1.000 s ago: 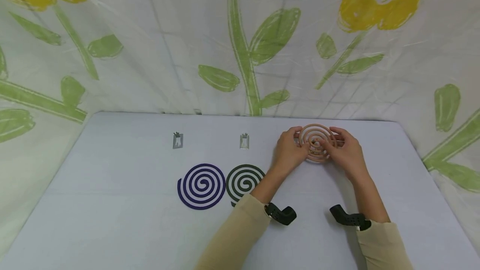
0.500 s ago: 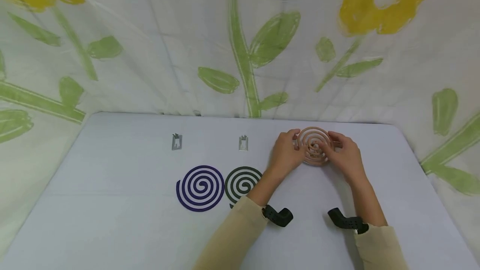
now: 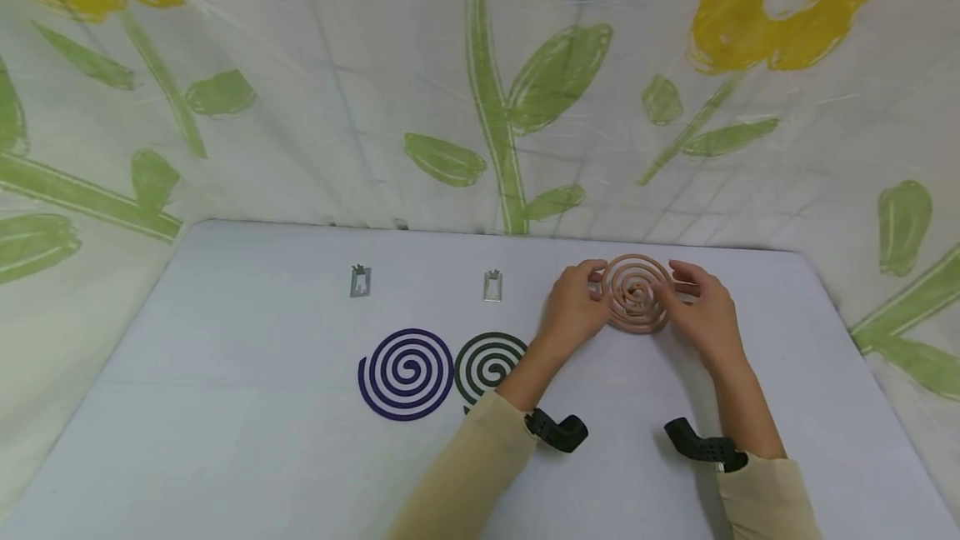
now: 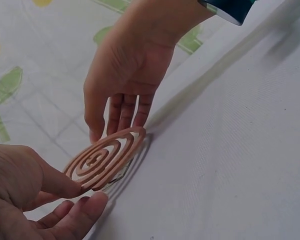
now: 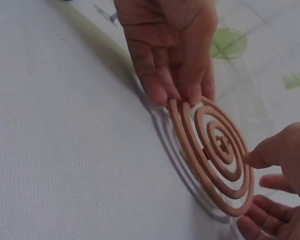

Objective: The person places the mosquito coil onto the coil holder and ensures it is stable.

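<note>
A brown mosquito coil point(image 3: 637, 328) is held tilted just above the table at the back right. A thin metal coil stand shows under it, and something small pokes up at the spiral's centre. My left hand point(image 3: 576, 304) pinches the coil's left rim between thumb and fingers, as the right wrist view shows. On the opposite side, my right hand point(image 3: 702, 308) touches the rim with its thumb point(image 5: 264, 152); its other fingers reach behind, fairly straight and spread. Blue point(image 3: 409, 370) and green point(image 3: 494, 371) coils lie flat side by side, the green one partly covered by my left forearm.
Two flat metal stands point(image 3: 360, 294) point(image 3: 492, 299) lie on the white table point(image 3: 225, 407) behind the blue and green coils. A white curtain point(image 3: 315, 123) with printed flowers hangs along the table's back edge. Each wrist wears a black device point(image 3: 558, 432).
My right thumb has drawn back from the brown coil's middle toward its right rim. The left hand keeps its place, and the head view shifts slightly.
</note>
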Demonstrator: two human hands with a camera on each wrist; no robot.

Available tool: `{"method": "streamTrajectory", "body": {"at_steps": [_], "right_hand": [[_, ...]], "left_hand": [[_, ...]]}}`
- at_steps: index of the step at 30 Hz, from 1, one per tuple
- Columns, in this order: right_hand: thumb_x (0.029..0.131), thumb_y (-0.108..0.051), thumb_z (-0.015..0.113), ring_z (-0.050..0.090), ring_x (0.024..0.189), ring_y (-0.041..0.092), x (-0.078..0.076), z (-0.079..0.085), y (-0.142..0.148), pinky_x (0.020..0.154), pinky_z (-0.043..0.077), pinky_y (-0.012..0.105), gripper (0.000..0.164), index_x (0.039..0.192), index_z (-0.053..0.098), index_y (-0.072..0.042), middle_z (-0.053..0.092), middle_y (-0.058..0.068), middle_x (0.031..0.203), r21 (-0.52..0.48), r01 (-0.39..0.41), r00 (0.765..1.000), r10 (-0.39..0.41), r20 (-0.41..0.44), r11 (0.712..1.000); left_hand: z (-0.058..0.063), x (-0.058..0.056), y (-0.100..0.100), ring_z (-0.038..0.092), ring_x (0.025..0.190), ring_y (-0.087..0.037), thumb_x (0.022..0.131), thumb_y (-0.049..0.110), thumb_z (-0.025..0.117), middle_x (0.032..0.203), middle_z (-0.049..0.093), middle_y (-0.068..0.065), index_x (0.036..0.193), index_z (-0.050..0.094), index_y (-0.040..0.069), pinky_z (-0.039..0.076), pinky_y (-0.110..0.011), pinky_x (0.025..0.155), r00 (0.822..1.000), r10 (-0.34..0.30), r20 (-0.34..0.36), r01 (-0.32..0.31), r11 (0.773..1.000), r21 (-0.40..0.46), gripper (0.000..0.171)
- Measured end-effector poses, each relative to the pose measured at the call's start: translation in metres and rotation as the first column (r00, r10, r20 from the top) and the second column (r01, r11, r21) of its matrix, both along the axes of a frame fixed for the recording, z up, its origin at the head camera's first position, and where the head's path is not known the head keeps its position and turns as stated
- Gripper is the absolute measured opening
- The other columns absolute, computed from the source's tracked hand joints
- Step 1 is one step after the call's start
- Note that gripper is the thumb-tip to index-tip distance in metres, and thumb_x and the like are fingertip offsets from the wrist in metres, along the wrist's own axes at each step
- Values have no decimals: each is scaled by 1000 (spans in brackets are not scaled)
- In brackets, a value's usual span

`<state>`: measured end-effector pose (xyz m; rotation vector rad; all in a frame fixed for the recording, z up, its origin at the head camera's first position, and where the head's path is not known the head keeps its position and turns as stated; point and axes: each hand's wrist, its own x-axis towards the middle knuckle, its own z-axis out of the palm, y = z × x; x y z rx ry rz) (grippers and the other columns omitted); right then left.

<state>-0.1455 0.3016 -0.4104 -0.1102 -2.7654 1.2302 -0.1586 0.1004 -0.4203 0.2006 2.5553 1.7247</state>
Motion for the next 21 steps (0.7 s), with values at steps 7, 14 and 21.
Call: {"method": "streamTrajectory", "body": {"at_steps": [7, 14, 21], "right_hand": [[104, -28, 66, 60, 130, 46, 0, -1, 1, 78, 39, -5, 57, 149, 54, 5, 57, 31, 147, 0, 0, 1000, 0, 2, 1000], [105, -29, 65, 61, 130, 47, 1, 1, 1, 79, 38, -4, 56, 148, 55, 4, 58, 31, 145, 10, 6, 1000, -6, 0, 1000], [104, -25, 65, 70, 113, 19, 0, 5, 2, 85, 39, -1, 51, 146, 58, 3, 62, 31, 141, 15, 30, 999, -30, -34, 999]], "left_hand": [[-3, -1, 0, 76, 93, -17, 91, 2, 71, 118, 76, -10, 139, 68, 11, 51, -14, 74, 1000, -3, 4, 3, 1000, 0, 48], [-6, -4, 0, 75, 96, -17, 92, 5, 72, 121, 76, -10, 142, 65, 12, 53, -16, 75, 999, -8, 40, 8, 1000, 21, 51], [-3, -4, 0, 75, 104, -19, 97, 13, 68, 126, 74, -8, 147, 60, 13, 56, -21, 82, 999, -15, 53, 16, 1000, -11, 51]]}}
